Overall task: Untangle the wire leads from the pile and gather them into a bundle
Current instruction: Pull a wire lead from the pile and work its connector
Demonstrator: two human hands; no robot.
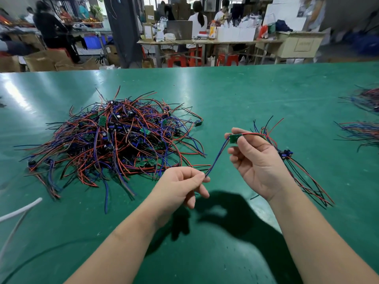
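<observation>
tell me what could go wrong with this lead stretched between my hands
The blue lead is pinched by the left hand and runs stretched to the small green board held in the right hand; a hard tug may strain its joint at the board. The bundle fans out loosely behind the right hand, so leads might slip out or re-tangle.

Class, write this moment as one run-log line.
left hand: pinches blue lead end | right hand: holds small board with bundle | pile: on green table
</observation>
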